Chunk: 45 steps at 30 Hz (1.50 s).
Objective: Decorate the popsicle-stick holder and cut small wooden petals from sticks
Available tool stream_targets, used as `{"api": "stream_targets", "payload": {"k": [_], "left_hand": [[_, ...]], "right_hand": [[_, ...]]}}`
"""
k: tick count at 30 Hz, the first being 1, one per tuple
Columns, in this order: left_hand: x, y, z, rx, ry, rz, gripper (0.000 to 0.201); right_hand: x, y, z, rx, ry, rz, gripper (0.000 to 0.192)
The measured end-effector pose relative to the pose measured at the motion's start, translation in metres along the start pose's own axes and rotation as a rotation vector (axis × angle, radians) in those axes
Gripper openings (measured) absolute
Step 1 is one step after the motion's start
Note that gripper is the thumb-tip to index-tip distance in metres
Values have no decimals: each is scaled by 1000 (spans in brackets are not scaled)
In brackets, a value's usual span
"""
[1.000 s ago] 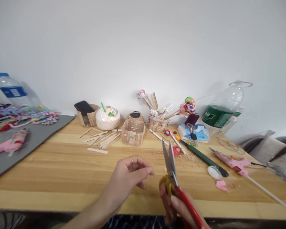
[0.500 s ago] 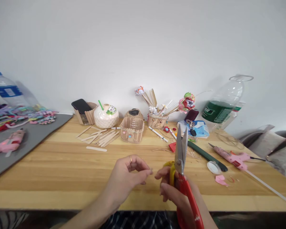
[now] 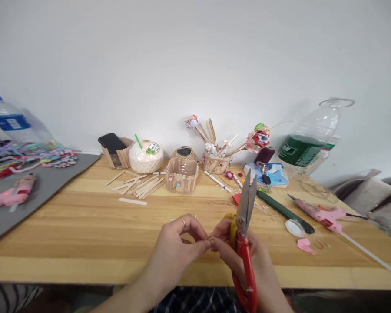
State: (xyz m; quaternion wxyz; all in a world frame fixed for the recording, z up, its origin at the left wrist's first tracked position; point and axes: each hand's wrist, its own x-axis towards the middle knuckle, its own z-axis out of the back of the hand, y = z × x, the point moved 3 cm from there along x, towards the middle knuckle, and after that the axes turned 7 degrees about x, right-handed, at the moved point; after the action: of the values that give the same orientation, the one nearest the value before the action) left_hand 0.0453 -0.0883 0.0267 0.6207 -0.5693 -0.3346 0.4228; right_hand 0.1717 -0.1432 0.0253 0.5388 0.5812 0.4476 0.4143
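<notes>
Both the left hand (image 3: 177, 245) and the right hand (image 3: 259, 261) bring their fingertips together in the head view, above the near part of the wooden table (image 3: 84, 237). The left hand is curled, thumb and forefinger closed on a tiny piece (image 3: 211, 239), mostly hidden by the fingers; what it is cannot be told. A ring (image 3: 183, 221) circles one left finger. The right thumb and a fingertip touch the same piece, while that hand also grasps the scissors (image 3: 242, 230), their blades pointing up and slightly parted, the red handle against the palm. Beyond the hands stands an open box (image 3: 181, 184) faced with wooden strips, with loose sticks (image 3: 148, 188) lying to its left. To the right of the scissors are a green-handled tool (image 3: 285, 212) and a pink glue gun (image 3: 324, 217).
</notes>
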Motion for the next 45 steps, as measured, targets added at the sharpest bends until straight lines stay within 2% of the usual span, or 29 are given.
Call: {"api": "stream_targets", "payload": {"k": [7,11,13,16,20,23,27,34,41,45], "left_hand": [[3,0,5,-45,112,84,14],[8,-5,5,-42,124,114,12],[11,-7,4,-46,132,151,13],[17,-12,5,-70,141,191,13],[26,-21,11,-83,156,122,9],[32,-28,14,-50,164,69,4],[36,-34,12,-17,182,16,8],[35,-26,9,2,189,71,7],[32,-20,2,-81,219,84,5],[32,-22,3,-99,152,57,6]], "right_hand": [[6,2,3,23,-49,-29,27],[10,5,0,-1,-30,-35,29],[12,8,-1,-50,-14,-11,28],[19,14,3,-141,-55,67,28],[27,25,8,-187,-58,137,29],[30,31,8,-185,-20,142,28],[31,34,4,-129,-15,127,27],[30,23,7,0,-22,77,32],[28,17,9,50,-26,-8,37],[26,14,13,-39,-11,-18,37]]}}
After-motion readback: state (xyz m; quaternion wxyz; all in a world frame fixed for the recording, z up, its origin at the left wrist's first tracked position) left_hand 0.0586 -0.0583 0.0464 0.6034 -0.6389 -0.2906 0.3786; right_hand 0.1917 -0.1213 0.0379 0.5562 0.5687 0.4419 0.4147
